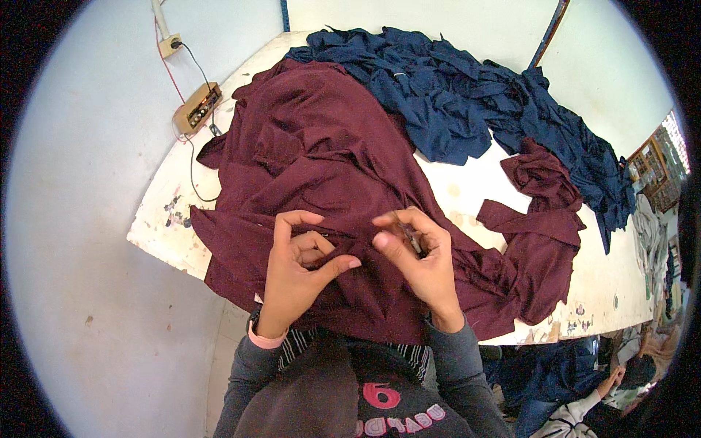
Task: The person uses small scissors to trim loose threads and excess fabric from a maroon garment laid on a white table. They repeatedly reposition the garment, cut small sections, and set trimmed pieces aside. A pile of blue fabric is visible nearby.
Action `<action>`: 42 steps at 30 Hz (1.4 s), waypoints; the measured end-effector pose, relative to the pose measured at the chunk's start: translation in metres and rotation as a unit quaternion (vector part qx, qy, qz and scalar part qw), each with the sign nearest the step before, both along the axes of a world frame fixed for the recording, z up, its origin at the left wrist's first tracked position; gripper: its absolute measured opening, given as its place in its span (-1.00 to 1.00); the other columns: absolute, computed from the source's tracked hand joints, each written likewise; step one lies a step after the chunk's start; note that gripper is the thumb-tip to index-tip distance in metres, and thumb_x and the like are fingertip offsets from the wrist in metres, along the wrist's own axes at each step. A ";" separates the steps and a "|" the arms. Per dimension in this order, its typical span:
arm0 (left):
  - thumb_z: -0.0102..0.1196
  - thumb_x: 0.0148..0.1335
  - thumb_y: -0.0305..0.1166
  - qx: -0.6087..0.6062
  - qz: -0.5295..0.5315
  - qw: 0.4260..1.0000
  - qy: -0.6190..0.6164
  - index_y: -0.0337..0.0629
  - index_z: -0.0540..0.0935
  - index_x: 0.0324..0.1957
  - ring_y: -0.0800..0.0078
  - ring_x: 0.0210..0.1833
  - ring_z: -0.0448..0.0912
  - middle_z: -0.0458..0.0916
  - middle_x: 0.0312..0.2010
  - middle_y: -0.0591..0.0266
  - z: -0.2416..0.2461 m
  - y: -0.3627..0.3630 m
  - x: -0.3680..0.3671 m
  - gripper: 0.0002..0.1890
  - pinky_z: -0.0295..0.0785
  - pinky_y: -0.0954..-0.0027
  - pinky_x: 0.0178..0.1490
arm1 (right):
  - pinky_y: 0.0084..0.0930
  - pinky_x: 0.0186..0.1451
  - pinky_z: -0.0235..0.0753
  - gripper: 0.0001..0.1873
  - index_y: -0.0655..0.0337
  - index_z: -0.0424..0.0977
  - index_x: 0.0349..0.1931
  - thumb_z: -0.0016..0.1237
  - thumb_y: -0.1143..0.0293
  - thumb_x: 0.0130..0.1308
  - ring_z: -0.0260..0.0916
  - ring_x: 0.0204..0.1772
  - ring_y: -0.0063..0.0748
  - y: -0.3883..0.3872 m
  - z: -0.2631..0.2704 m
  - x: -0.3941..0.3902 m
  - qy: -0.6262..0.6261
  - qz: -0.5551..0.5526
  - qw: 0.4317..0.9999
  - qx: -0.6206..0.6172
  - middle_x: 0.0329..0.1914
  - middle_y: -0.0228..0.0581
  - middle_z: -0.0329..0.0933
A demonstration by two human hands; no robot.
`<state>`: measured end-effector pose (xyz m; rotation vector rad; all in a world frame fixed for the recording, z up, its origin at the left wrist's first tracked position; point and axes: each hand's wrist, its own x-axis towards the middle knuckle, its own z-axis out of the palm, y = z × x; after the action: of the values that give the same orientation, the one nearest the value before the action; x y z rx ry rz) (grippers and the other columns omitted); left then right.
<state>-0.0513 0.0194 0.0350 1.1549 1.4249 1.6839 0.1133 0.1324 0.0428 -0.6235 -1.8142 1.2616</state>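
Observation:
Maroon cloth [328,186] lies heaped in front of me and hangs over the near table edge. My left hand [301,274] is over its near part, index finger and thumb spread apart. A fold of the cloth runs into that hand's curled lower fingers. Just to the right, my right hand [421,252] has a small dark metal tool [412,240], apparently thread snips, tucked in its curled fingers. The tool is blurred and partly hidden. Thumb and index finger of the right hand are a little apart above the cloth, with a gap between the two hands.
Crumpled navy cloth [449,93] is piled along the back of the white table [465,186]. At left a tan electrical box [198,108] with cords sits by the wall, below a socket [170,46]. Another person's arm [605,386] shows at lower right.

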 end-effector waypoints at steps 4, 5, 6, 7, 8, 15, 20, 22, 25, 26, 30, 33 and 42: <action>0.43 0.15 -0.60 0.005 0.000 0.999 -0.035 -0.22 0.24 0.11 0.69 -0.32 0.57 0.61 -0.41 0.32 -0.001 0.001 0.015 -0.36 0.51 0.59 -0.22 | -0.59 -0.26 0.39 -0.75 0.17 0.68 -0.11 0.34 0.36 0.21 0.41 -0.37 -0.60 -0.003 0.017 -0.001 -0.096 0.075 0.991 0.062 -0.39 -0.44 0.56; 0.43 0.16 -0.59 0.012 0.000 1.000 -0.016 -0.22 0.24 0.11 0.70 -0.33 0.56 0.61 -0.42 0.33 -0.003 0.001 0.016 -0.37 0.51 0.59 -0.22 | -0.61 -0.27 0.39 -0.79 0.20 0.67 -0.14 0.31 0.38 0.25 0.41 -0.36 -0.64 0.000 0.009 -0.003 -0.079 0.085 0.991 0.061 -0.40 -0.45 0.57; 0.43 0.16 -0.59 0.020 0.003 1.000 0.004 -0.22 0.24 0.10 0.71 -0.34 0.56 0.61 -0.44 0.33 -0.006 0.001 0.014 -0.37 0.50 0.60 -0.23 | -0.62 -0.27 0.39 -0.83 0.22 0.65 -0.17 0.28 0.40 0.28 0.40 -0.35 -0.67 0.000 0.008 -0.005 -0.036 0.050 0.998 0.032 -0.40 -0.46 0.57; 0.43 0.16 -0.59 0.027 0.007 0.999 0.024 -0.22 0.24 0.10 0.71 -0.35 0.55 0.61 -0.45 0.34 -0.008 0.001 0.013 -0.38 0.50 0.60 -0.23 | -0.64 -0.26 0.38 -0.86 0.24 0.64 -0.20 0.25 0.41 0.31 0.39 -0.34 -0.70 0.001 0.007 -0.006 0.007 0.017 1.000 0.003 -0.40 -0.48 0.58; 0.43 0.16 -0.59 0.026 0.012 0.999 0.028 -0.23 0.25 0.11 0.73 -0.36 0.55 0.60 -0.46 0.35 -0.008 0.000 0.012 -0.38 0.49 0.61 -0.24 | -0.66 -0.26 0.38 -0.89 0.26 0.63 -0.22 0.22 0.43 0.34 0.39 -0.33 -0.73 0.001 0.007 -0.007 0.050 -0.016 0.998 -0.026 -0.41 -0.50 0.58; 0.43 0.16 -0.59 -0.008 0.035 0.997 0.066 -0.31 0.45 0.23 0.87 -0.41 0.38 0.44 -0.51 0.54 0.003 -0.005 0.008 -0.39 0.26 0.75 -0.33 | -0.73 -0.36 0.15 -0.85 0.28 0.55 -0.32 0.21 0.42 0.38 0.19 -0.40 -0.83 0.007 0.006 0.011 0.076 -0.071 0.992 -0.066 -0.43 -0.61 0.46; 0.40 0.21 -0.55 -0.021 0.010 1.000 0.000 -0.33 0.61 0.14 0.91 -0.42 0.32 0.37 -0.49 0.62 0.000 -0.002 0.013 -0.56 0.14 0.77 -0.36 | -0.73 -0.36 0.28 -0.80 0.26 0.62 -0.16 0.31 0.48 0.24 0.33 -0.37 -0.83 -0.017 -0.007 0.001 -0.040 0.011 0.999 -0.029 -0.38 -0.51 0.61; 0.37 0.26 -0.50 -0.027 -0.029 0.997 -0.060 -0.33 0.66 0.06 0.89 -0.41 0.34 0.45 -0.46 0.61 -0.007 -0.002 0.011 -0.66 0.18 0.76 -0.35 | -0.70 -0.32 0.33 -0.86 0.29 0.61 -0.20 0.26 0.53 0.27 0.36 -0.34 -0.81 -0.017 -0.014 -0.001 -0.028 0.009 0.999 -0.033 -0.34 -0.46 0.65; 0.32 0.34 -0.40 -0.086 -0.069 0.989 -0.100 -0.31 0.71 -0.04 0.84 -0.37 0.40 0.59 -0.37 0.54 -0.019 -0.003 0.005 -0.77 0.28 0.69 -0.30 | -0.69 -0.30 0.35 -0.93 0.32 0.59 -0.26 0.21 0.57 0.30 0.38 -0.32 -0.79 -0.018 -0.012 -0.002 0.025 -0.016 0.999 -0.022 -0.34 -0.43 0.66; 0.30 0.35 -0.39 -0.073 -0.081 0.985 -0.137 -0.31 0.72 -0.05 0.81 -0.35 0.44 0.63 -0.34 0.50 -0.025 -0.003 0.003 -0.78 0.33 0.66 -0.27 | -0.69 -0.29 0.35 -0.94 0.32 0.58 -0.28 0.20 0.58 0.30 0.39 -0.31 -0.78 -0.017 -0.012 -0.003 0.045 -0.035 0.998 -0.012 -0.34 -0.43 0.65; 0.23 0.40 -0.37 -0.047 -0.117 0.945 -0.302 -0.30 0.72 -0.06 0.66 -0.22 0.60 0.73 -0.23 0.35 -0.033 -0.002 0.000 -0.80 0.49 0.53 -0.10 | -0.70 -0.21 0.39 -0.79 0.31 0.52 -0.13 0.24 0.52 0.29 0.43 -0.26 -0.73 -0.011 -0.013 0.002 0.072 -0.053 0.996 0.004 -0.33 -0.42 0.58; 0.16 0.44 -0.38 -0.044 -0.146 0.906 -0.395 -0.32 0.70 -0.03 0.54 -0.14 0.68 0.75 -0.16 0.25 -0.033 -0.002 -0.001 -0.79 0.57 0.45 0.00 | -0.69 -0.18 0.41 -0.66 0.31 0.47 -0.01 0.27 0.44 0.29 0.46 -0.25 -0.68 -0.010 -0.010 0.009 0.053 -0.018 0.998 0.013 -0.29 -0.38 0.59; 0.11 0.48 -0.34 -0.053 -0.181 0.876 -0.444 -0.31 0.67 0.04 0.49 -0.08 0.71 0.75 -0.08 0.21 -0.030 0.001 0.005 -0.74 0.60 0.41 0.06 | -0.63 -0.26 0.42 -0.81 0.30 0.60 -0.22 0.30 0.44 0.24 0.50 -0.35 -0.63 -0.004 -0.029 0.002 0.042 -0.025 0.995 0.090 -0.37 -0.33 0.65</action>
<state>-0.0467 0.0201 0.0051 0.4098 0.6507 1.5149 0.1154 0.1284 0.0141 -0.5062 -1.8067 1.0619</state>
